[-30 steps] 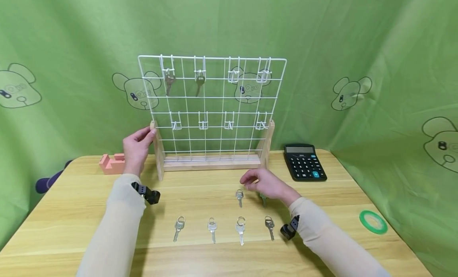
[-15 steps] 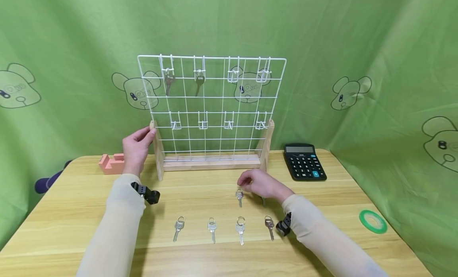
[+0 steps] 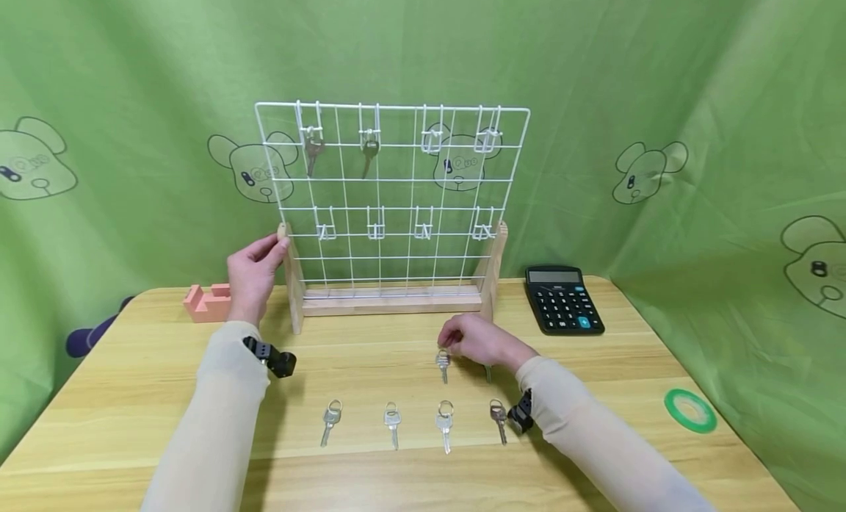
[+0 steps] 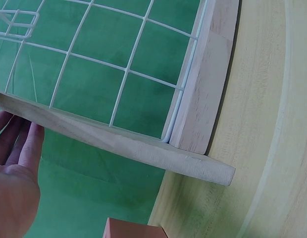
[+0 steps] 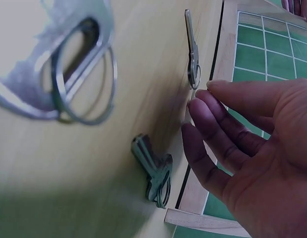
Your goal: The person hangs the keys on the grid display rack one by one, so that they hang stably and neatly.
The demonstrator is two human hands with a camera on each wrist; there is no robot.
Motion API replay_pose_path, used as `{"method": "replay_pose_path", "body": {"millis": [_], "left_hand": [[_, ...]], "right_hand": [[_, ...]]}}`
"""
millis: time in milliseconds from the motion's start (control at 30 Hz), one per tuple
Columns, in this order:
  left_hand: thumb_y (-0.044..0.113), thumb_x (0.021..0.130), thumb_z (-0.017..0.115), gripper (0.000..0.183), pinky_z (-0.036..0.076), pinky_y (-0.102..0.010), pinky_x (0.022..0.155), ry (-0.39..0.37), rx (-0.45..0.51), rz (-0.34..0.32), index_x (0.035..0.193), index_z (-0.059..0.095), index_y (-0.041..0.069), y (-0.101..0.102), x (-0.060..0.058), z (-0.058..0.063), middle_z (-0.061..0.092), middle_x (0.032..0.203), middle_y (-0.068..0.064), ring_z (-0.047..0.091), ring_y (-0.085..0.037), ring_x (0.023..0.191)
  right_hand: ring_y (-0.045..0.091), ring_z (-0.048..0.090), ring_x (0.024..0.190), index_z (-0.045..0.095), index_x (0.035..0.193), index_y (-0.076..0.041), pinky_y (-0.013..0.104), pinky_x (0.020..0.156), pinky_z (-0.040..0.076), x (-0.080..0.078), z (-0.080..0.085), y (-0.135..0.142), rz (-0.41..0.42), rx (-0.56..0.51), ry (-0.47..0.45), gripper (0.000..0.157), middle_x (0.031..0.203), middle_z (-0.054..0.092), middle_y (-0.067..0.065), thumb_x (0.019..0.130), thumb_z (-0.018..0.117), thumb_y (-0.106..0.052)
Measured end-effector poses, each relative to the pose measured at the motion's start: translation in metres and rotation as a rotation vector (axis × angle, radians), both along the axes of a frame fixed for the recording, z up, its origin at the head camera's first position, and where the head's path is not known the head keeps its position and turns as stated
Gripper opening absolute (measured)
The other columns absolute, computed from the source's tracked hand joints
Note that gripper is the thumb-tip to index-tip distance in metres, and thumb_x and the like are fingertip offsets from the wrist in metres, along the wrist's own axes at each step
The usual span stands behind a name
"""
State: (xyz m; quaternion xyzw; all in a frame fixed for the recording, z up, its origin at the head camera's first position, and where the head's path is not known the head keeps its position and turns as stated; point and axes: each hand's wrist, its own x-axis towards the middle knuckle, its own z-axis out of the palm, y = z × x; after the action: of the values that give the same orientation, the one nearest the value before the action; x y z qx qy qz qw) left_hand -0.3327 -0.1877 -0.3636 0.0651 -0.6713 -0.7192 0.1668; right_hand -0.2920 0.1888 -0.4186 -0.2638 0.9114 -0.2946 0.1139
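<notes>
A white wire grid rack (image 3: 395, 180) stands in wooden supports, with small hooks on it. From two of its upper hooks hang a key (image 3: 313, 153) and another key (image 3: 370, 156). My left hand (image 3: 252, 269) grips the top of the left wooden support (image 4: 124, 144), thumb in front and fingers behind. Low over the table, my right hand (image 3: 477, 337) pinches the ring of a silver key (image 3: 443, 365) between thumb and fingertips; its blade (image 5: 188, 27) points away from the fingers. A second key (image 5: 158, 173) lies under that hand, partly hidden in the head view.
A front row of keys with rings lies on the wooden table (image 3: 370, 482), including a silver key (image 3: 444, 427) and a darker key (image 3: 499, 422). A calculator (image 3: 564, 300), green tape roll (image 3: 690, 410) and pink block (image 3: 208, 304) stand around. Green curtain (image 3: 595, 71) hangs behind.
My right hand has moved slightly left and down, and its fingertips have closed at the silver key's ring. My left hand stays on the support.
</notes>
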Motion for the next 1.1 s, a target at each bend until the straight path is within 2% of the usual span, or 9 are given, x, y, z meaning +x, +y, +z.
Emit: {"method": "replay_pose_path", "body": {"millis": [267,533,733,933,1100], "left_hand": [[0.029,0.087,0.077,0.049,0.051,-0.025,0.097,0.012,-0.014,-0.002,0.128,0.063,0.005,0.0001,0.0002,0.0001,0.061,0.130,-0.014,0.061,-0.020,0.111],[0.026,0.087,0.078,0.048,0.051,-0.025,0.097,0.014,0.007,-0.001,0.127,0.064,0.005,0.0008,0.0006,0.0000,0.062,0.129,-0.014,0.061,-0.019,0.109],[0.026,0.088,0.077,0.047,0.051,-0.026,0.098,0.013,-0.001,0.001,0.127,0.064,0.005,0.0010,0.0012,0.0005,0.062,0.128,-0.014,0.061,-0.019,0.108],[0.028,0.087,0.077,0.048,0.051,-0.026,0.098,0.006,-0.008,-0.003,0.127,0.063,0.006,0.0013,0.0009,0.0007,0.062,0.129,-0.014,0.061,-0.020,0.110],[0.027,0.087,0.077,0.048,0.051,-0.026,0.098,0.011,-0.006,-0.001,0.127,0.063,0.005,0.0013,0.0008,0.0004,0.062,0.128,-0.014,0.061,-0.020,0.110]], "right_hand": [[0.012,0.059,0.078,0.069,0.089,-0.005,0.025,0.073,0.055,-0.0010,0.0006,-0.0038,0.030,0.037,0.035,0.015,0.085,0.066,0.002,0.084,0.067,0.010],[0.012,0.056,0.077,0.069,0.086,-0.007,0.027,0.072,0.053,-0.0042,-0.0030,-0.0050,0.019,0.069,0.043,0.016,0.082,0.064,0.001,0.085,0.067,0.009],[0.013,0.054,0.074,0.068,0.084,-0.008,0.027,0.069,0.051,-0.0047,-0.0033,-0.0058,0.024,0.078,0.033,0.017,0.080,0.064,0.003,0.084,0.066,0.008],[0.012,0.053,0.071,0.066,0.081,-0.010,0.026,0.065,0.049,-0.0051,-0.0039,-0.0069,0.005,0.097,0.018,0.018,0.075,0.060,-0.004,0.084,0.065,0.008],[0.013,0.053,0.070,0.065,0.081,-0.009,0.025,0.063,0.049,-0.0061,-0.0039,-0.0063,0.004,0.106,-0.015,0.017,0.074,0.060,-0.003,0.084,0.065,0.008]]}}
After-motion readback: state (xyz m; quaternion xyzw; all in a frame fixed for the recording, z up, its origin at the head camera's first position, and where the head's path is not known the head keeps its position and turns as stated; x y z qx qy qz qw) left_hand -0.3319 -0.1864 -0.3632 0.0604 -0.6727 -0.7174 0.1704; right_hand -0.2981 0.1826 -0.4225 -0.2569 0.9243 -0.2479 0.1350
